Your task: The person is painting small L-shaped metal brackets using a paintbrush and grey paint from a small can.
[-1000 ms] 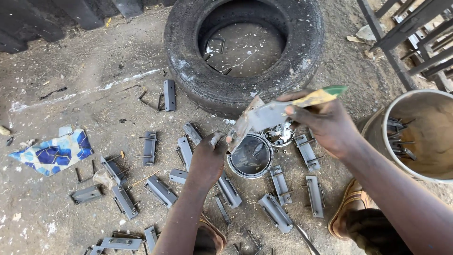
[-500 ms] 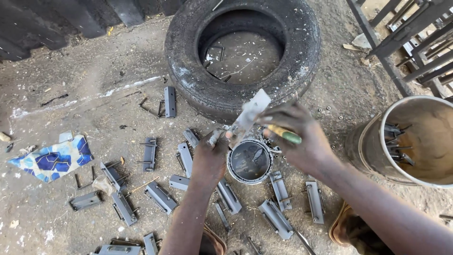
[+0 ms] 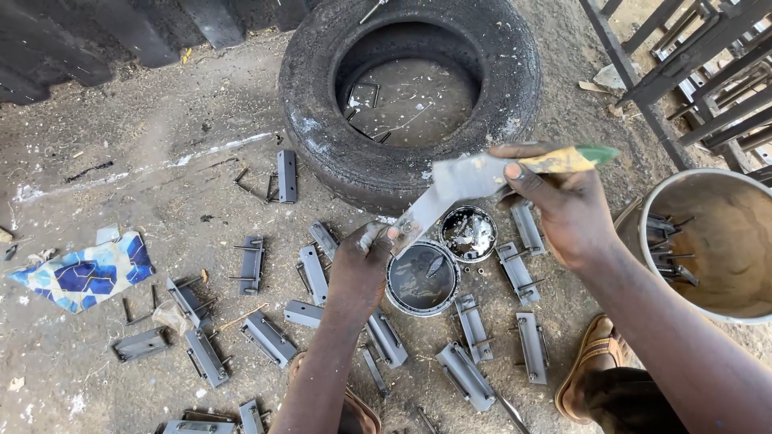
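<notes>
Over the open paint can point(image 3: 422, 279), near the tyre point(image 3: 410, 96), the left hand point(image 3: 362, 265) pinches a metal bracket point(image 3: 422, 213) while the right hand point(image 3: 563, 205) clasps a brush point(image 3: 490, 173) against it.

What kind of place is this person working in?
Probably an outdoor metal workshop yard: a worn black rubber tyre lies on bare dirt ground, with many grey metal brackets scattered beside an open round paint tin.

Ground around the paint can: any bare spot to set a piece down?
Bare dirt lies upper left, between the tire and the blue patterned scrap. Crowded: metal brackets ring the open paint can, beside its lid and bucket.
</notes>
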